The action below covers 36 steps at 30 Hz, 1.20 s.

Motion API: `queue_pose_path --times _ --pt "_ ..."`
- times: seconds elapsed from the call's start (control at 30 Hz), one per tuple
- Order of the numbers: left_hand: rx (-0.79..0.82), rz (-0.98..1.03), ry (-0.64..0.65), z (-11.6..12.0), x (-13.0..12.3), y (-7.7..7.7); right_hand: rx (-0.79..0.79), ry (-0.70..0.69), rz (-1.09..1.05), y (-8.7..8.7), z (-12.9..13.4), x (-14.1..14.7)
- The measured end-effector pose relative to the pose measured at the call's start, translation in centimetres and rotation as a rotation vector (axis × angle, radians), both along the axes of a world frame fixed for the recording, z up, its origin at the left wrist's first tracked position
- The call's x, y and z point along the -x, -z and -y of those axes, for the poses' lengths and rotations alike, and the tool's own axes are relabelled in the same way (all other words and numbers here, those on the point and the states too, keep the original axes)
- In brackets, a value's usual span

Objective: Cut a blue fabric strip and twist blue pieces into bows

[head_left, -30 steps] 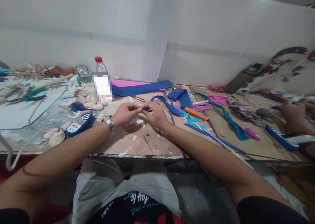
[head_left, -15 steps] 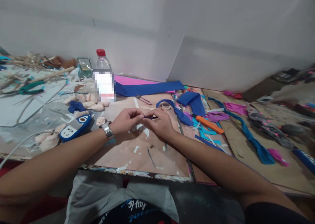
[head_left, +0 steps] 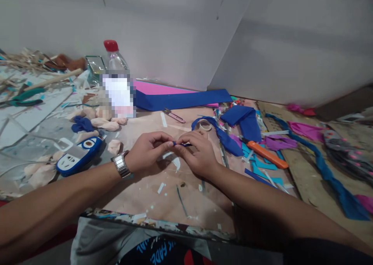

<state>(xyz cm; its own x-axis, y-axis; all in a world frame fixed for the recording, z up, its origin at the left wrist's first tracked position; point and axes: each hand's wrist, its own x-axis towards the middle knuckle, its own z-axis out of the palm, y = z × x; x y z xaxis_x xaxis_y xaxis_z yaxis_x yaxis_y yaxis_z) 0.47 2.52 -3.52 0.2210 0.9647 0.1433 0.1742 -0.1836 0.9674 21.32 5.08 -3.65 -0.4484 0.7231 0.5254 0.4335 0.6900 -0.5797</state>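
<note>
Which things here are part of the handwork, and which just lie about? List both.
In use, or likely related:
Small dark-blue piece, pinched by the left hand and right hand
Long, flat blue cloth-like strip (similar colour)

Apparently just lying about:
Clear red-capped plastic bottle
Slim orange-handled cutter
Blue-and-white plastic socket block
Green-handled pliers

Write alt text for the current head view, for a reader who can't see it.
A person's left hand and right hand pinch a small blue piece between their fingertips over a cluttered worktable. To the right lie blue strips and an orange-handled cutter; to the left are a blue-and-white power socket and, farther back, a red-capped bottle.
</note>
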Motion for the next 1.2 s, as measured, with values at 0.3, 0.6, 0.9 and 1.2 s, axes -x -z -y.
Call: queue_pose_path --times 0.3,0.6,0.9,1.2 --pt "-0.232 -0.183 -0.042 0.3 0.3 -0.1 -0.051 -0.004 0.066 -0.4 0.4 0.1" --pt "-0.414 -0.233 0.007 0.2 0.5 -0.1 -0.024 -0.053 0.065 -0.4 0.6 0.3" --pt "-0.544 -0.375 0.075 -0.5 1.0 -0.2 0.029 -0.006 -0.063 0.1 0.2 -0.1" --pt "-0.485 -0.285 0.109 0.0 0.4 0.2 0.093 0.015 -0.1 -0.1 0.0 -0.4"
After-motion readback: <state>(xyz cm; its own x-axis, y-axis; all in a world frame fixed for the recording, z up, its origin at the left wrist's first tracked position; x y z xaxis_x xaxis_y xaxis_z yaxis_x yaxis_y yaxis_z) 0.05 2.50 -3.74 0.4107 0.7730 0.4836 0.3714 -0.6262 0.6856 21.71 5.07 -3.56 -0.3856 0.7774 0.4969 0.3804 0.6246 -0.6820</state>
